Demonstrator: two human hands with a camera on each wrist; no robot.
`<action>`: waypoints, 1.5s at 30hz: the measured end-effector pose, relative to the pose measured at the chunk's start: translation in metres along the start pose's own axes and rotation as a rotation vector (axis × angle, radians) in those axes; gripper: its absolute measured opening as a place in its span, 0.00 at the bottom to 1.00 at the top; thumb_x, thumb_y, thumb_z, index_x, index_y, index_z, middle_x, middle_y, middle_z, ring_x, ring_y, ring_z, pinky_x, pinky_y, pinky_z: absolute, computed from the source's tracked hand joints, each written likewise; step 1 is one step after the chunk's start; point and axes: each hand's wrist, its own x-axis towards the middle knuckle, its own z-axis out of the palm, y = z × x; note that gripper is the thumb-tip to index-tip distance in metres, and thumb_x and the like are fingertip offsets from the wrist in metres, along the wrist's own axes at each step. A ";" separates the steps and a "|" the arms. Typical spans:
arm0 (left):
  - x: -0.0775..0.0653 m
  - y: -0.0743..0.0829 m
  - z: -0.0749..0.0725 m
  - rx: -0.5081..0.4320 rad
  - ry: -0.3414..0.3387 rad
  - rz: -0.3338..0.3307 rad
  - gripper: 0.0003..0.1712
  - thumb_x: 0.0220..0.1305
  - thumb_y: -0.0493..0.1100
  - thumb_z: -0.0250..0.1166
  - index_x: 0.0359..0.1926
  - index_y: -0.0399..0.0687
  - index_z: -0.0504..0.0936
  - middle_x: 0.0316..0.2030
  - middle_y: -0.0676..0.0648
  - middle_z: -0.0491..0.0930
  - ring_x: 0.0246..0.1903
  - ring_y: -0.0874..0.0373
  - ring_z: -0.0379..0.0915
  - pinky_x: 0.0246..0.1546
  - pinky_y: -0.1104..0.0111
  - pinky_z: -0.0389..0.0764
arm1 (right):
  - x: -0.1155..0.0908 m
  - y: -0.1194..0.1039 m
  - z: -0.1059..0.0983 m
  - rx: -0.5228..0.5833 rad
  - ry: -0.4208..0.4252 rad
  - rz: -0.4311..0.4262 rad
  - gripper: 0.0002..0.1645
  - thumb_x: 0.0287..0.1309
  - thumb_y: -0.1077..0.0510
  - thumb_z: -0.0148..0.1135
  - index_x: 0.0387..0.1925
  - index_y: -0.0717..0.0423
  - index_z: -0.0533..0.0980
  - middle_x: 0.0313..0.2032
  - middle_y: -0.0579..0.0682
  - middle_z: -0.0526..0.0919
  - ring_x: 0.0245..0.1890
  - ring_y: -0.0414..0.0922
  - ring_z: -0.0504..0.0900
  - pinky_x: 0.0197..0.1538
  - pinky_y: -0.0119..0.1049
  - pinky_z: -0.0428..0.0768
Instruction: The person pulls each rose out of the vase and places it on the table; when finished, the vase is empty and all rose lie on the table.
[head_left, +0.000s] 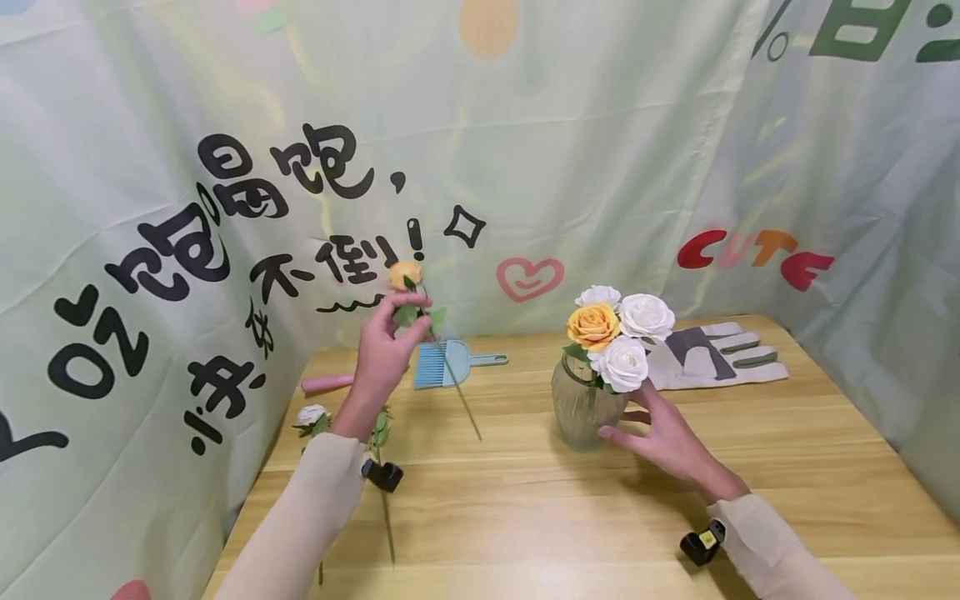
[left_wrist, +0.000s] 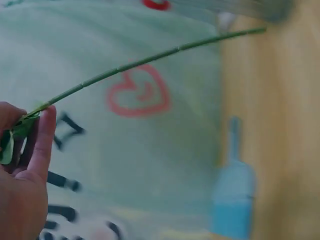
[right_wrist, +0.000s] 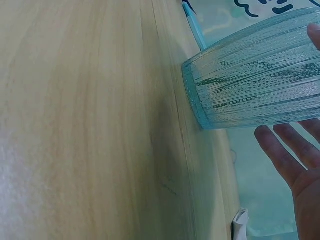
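My left hand [head_left: 382, 342] pinches a yellow-orange rose [head_left: 405, 273] below its bloom. Its long green stem [left_wrist: 150, 62] slants down to the right, its lower end apart from the vase. A ribbed clear glass vase [head_left: 577, 412] stands upright on the table, holding an orange rose [head_left: 592, 325] and white roses [head_left: 647, 317]. At the vase's right side is my right hand [head_left: 667, 433], thumb in front and fingers farther back. In the right wrist view those fingers [right_wrist: 280, 152] look fairly straight along the glass; whether they touch it I cannot tell.
A white rose [head_left: 311, 414] and another leafy stem [head_left: 386, 512] lie at the table's left, partly behind my left arm. Farther back are a blue dustpan-like tool [head_left: 457, 364] and a pink handle [head_left: 326, 382]. Grey-and-white work gloves [head_left: 712, 354] lie behind the vase, before a printed curtain.
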 end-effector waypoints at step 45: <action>-0.101 -0.112 -0.022 0.808 -0.200 -0.390 0.30 0.77 0.49 0.69 0.76 0.54 0.76 0.22 0.49 0.76 0.16 0.59 0.58 0.17 0.68 0.63 | 0.001 -0.003 0.002 0.008 0.012 -0.016 0.65 0.60 0.60 0.83 0.86 0.56 0.50 0.79 0.70 0.63 0.70 0.73 0.74 0.59 0.57 0.91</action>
